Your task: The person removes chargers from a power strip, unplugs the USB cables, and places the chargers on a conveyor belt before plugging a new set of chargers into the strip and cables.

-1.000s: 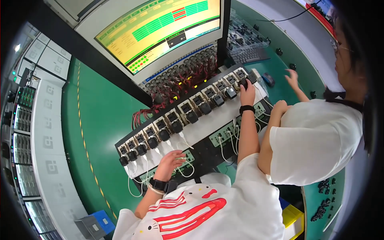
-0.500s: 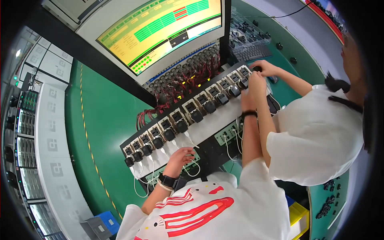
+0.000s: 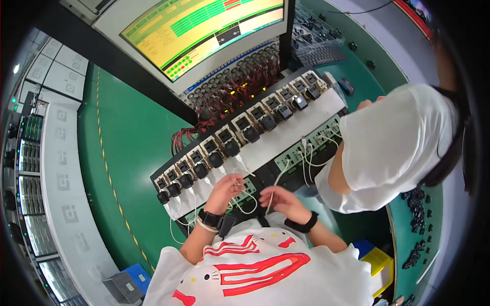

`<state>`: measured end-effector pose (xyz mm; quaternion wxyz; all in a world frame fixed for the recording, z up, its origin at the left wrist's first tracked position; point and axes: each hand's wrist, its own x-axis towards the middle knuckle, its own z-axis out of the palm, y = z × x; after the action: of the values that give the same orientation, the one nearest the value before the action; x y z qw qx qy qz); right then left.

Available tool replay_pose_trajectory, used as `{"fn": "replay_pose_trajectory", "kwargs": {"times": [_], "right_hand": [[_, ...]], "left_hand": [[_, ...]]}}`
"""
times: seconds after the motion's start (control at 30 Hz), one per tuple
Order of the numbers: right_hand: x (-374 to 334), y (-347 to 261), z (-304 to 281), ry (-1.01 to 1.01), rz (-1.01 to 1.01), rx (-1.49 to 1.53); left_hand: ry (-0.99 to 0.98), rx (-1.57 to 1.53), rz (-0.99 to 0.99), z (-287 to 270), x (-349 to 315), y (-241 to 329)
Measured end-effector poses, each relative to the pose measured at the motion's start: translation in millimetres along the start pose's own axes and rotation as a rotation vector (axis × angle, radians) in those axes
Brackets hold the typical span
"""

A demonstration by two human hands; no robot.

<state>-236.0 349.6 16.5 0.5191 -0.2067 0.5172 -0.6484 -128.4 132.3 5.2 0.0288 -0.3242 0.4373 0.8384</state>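
Observation:
Over the near left part of the test rack, my left hand (image 3: 225,194) hovers with loosely curled, parted fingers and nothing in it. My right hand (image 3: 284,201) is just across from it, its fingers apart. A white cable (image 3: 278,179) runs down from the green socket panel (image 3: 289,159) and passes across the right fingers; it seems to touch them, but I see no firm grip. Beyond both hands, a slanting row of sockets holds several black plug-in chargers (image 3: 250,148). White cables hang from some of them.
A monitor (image 3: 204,38) stands behind the rack above bundled red wires (image 3: 224,109). At right, a co-worker's white sleeve (image 3: 398,148) is close to the rack's end. A keyboard (image 3: 324,56) and mouse (image 3: 347,85) lie on the green bench. Yellow bins (image 3: 380,270) stand low at right.
My right hand has come back from the rack's far right end to beside my left hand, and the white cable has shifted left. The co-worker's hands have drawn back from the chargers.

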Motion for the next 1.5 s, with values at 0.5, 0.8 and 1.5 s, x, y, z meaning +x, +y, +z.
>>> {"fn": "replay_pose_trajectory", "kwargs": {"times": [0.5,0.8,1.5], "right_hand": [[78,-77,3,0.486,-0.388,-0.334],[167,73,-45,0.741,-0.142,-0.42],[163,56,-26,0.73,-0.169,-0.511]], "left_hand": [[0.233,1.327,0.76,20,173,49],[0.197,1.309,0.365,29,179,50],[0.156,1.283,0.288,31,177,60]]}}
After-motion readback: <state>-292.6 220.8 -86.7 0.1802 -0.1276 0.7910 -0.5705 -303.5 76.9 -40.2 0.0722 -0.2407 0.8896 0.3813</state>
